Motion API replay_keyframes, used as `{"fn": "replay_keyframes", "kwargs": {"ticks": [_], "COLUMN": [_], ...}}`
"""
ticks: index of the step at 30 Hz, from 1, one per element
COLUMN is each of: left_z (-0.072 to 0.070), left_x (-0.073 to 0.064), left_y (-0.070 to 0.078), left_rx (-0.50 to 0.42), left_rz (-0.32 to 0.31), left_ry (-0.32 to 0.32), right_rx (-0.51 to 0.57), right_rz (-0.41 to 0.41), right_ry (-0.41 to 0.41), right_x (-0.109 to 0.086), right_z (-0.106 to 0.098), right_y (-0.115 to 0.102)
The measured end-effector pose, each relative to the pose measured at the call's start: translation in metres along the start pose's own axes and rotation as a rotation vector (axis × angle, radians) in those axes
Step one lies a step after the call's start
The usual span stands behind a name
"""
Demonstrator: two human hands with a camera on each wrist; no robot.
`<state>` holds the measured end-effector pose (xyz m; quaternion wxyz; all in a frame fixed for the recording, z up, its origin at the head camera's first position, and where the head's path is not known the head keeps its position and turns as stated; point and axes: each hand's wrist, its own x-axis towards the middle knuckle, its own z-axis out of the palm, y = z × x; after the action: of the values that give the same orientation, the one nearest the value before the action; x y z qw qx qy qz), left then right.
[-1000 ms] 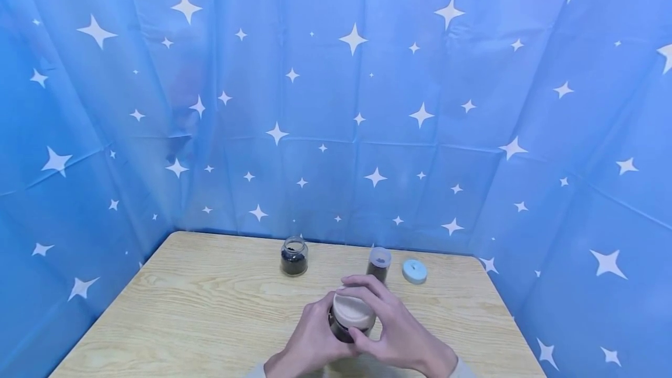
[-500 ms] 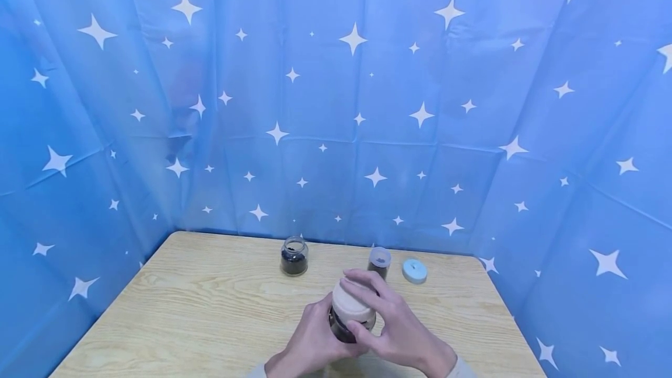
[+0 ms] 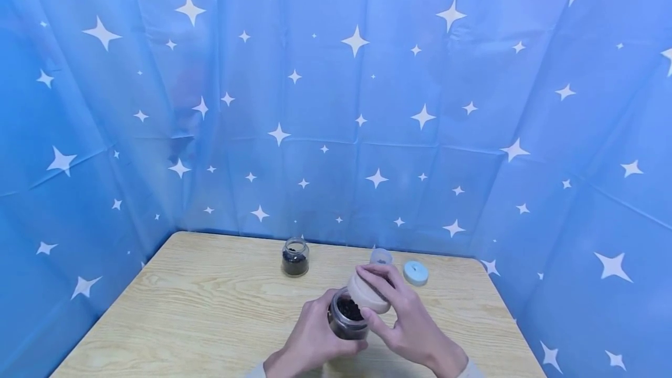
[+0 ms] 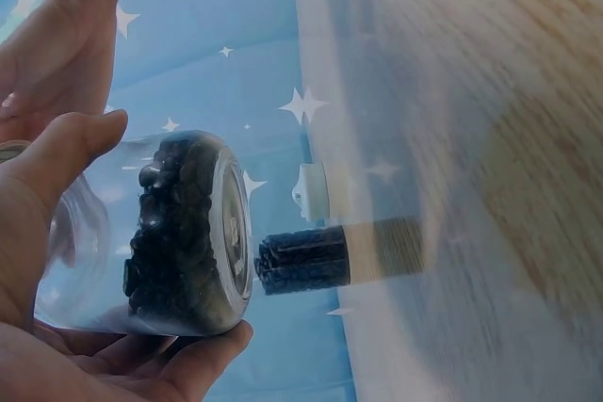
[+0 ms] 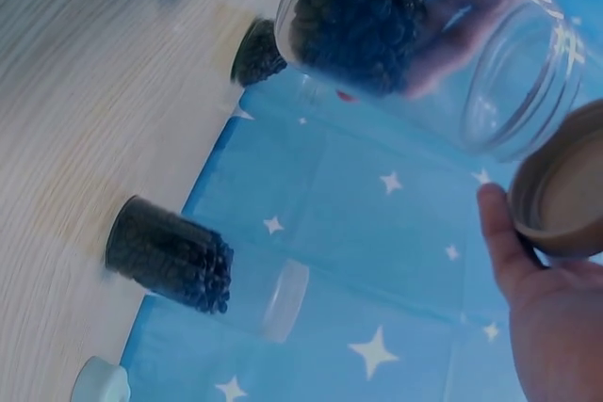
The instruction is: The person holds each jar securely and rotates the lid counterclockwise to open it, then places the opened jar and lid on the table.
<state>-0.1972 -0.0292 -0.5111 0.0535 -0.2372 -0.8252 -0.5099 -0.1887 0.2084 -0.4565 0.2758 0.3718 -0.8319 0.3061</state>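
Farthest left, a small, squat jar of clear glass (image 3: 296, 257) stood upright and uncovered on the pale wood-grain table (image 3: 184, 296), small dark pieces (image 3: 295, 264) filling its lower part.

Next came a person's left hand (image 3: 315, 331), fingers and thumb wrapped around a larger, wide-mouthed jar of clear glass (image 3: 346, 326). This jar, the thing being worked on, was at the near side of the table, close to upright, and its base looked raised off the surface. A heap of loose dark pieces (image 3: 349, 309) lay inside, with bare glass above them. The step in hand appeared to be handling the lid over a steadied jar. For that, a firm left hold and a level mouth would serve best, since a tip could spill the pieces.

At the right side of the mouth was a thick, round, beige lid (image 3: 367, 296), tilted, its hollow underside showing in the right wrist view. Whether its edge touched the rim could not be told. The right hand (image 3: 412, 328) pinched it between thumb and fingers; moving the lid alone, without knocking the glass, would be the careful way.

Behind stood a slim, clear cylindrical container (image 5: 207, 268) with a translucent whitish top band, dark pieces in its lower part. Farthest right, a round, light-blue lid (image 3: 416, 273) lay near it.
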Motion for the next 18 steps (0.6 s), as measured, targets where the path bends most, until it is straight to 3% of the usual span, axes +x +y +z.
{"fn": "replay_keyframes", "kwargs": {"ticks": [10, 18], "left_z": [-0.002, -0.006], "left_x": [0.000, 0.001], "left_y": [0.002, 0.001], "left_rx": [0.029, 0.034], "left_rz": [0.011, -0.001], "left_ry": [0.015, 0.011], "right_rx": [-0.039, -0.055], "right_rz": [0.136, 0.375], "right_ry": [-0.042, -0.095], "right_x": [-0.010, -0.019], "right_z": [-0.008, -0.020], "right_y": [0.009, 0.022]}}
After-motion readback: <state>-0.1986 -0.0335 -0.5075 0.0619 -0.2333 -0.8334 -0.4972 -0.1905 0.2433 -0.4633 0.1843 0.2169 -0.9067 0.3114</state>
